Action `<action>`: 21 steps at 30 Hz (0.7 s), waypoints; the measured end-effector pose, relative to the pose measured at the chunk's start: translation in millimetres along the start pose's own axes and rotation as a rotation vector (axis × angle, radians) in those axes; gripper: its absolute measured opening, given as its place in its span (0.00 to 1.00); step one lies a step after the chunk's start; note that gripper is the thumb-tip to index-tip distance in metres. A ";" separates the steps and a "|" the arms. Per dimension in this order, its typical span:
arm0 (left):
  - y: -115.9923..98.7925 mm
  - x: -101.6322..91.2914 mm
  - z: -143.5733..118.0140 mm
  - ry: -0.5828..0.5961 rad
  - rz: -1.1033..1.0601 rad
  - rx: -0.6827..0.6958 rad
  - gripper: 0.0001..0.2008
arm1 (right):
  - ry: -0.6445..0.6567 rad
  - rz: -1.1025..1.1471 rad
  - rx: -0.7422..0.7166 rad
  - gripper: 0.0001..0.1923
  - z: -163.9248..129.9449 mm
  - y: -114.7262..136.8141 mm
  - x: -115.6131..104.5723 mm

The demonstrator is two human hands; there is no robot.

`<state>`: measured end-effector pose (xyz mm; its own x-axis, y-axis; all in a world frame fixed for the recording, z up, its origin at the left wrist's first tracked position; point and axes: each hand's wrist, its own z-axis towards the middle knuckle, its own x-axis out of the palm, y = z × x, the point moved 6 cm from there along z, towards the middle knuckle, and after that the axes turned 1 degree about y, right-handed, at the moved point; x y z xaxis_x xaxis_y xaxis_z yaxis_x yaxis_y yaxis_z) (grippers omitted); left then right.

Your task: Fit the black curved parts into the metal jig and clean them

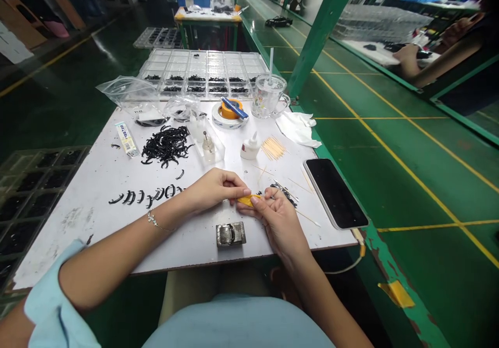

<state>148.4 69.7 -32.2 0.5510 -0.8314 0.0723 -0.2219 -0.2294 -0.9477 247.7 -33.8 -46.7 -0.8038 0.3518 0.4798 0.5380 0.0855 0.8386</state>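
With the hands at the clock's centre, a white counter (183, 244) carries a clear compartment tray (208, 63) between eleven and twelve, a clear bag (128, 95) at ten and a phone (336, 194) at three. Left hand (218, 185) and right hand (278, 213) both pinch a yellow piece (245, 201). A mug (261, 101) stands near twelve, black curved pieces (166, 145) heap at ten, a white bottle (249, 149) blocks twelve, and a metal block (231, 234) sits at seven. The bag reads "V1-02"; a packet's (127, 139) print is illegible.

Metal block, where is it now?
In the head view, the metal block sits low centre near the front edge of the table, left of the right hand.
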 end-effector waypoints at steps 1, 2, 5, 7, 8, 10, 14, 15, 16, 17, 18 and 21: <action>0.0 0.3 -0.3 -0.001 -0.006 -0.002 0.11 | -0.002 0.001 -0.001 0.27 0.2 0.1 0.0; 0.0 0.7 -0.6 -0.002 -0.013 -0.003 0.12 | -0.003 0.002 -0.001 0.28 0.4 0.3 0.0; 0.3 1.9 -1.1 -0.006 -0.029 -0.004 0.12 | -0.014 0.003 -0.007 0.27 0.6 0.9 0.2; 0.7 2.5 -1.1 -0.012 -0.037 -0.005 0.12 | -0.023 0.003 -0.013 0.27 0.3 1.3 0.3; 0.9 2.6 -0.9 -0.016 -0.040 -0.007 0.12 | -0.027 0.004 -0.014 0.27 0.1 1.4 0.3; 1.1 2.8 -0.6 -0.021 -0.047 -0.012 0.12 | -0.033 0.005 -0.016 0.27 -0.4 1.3 0.2; 1.6 5.2 -0.4 -0.025 -0.063 -0.031 0.12 | -0.036 0.011 -0.020 0.27 -0.9 1.3 0.3; 2.0 6.2 -0.6 -0.027 -0.066 -0.037 0.12 | -0.036 0.012 -0.021 0.27 -0.9 1.4 0.4; 2.5 7.2 -0.8 -0.031 -0.068 -0.042 0.12 | -0.035 0.013 -0.020 0.27 -1.0 1.4 0.5; 3.1 8.1 -1.2 -0.036 -0.069 -0.047 0.12 | -0.034 0.014 -0.019 0.27 -1.1 1.6 0.6; 3.7 8.9 -1.5 -0.042 -0.070 -0.050 0.12 | -0.033 0.014 -0.017 0.26 -1.1 1.7 0.7; 5.4 10.1 -2.6 -0.047 -0.067 -0.055 0.12 | -0.032 0.016 -0.012 0.27 -1.3 2.2 0.6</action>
<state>150.7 58.8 -35.7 0.6033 -0.7886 0.1192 -0.2264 -0.3126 -0.9225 248.1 -34.7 -44.2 -0.7867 0.3825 0.4846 0.5473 0.0687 0.8341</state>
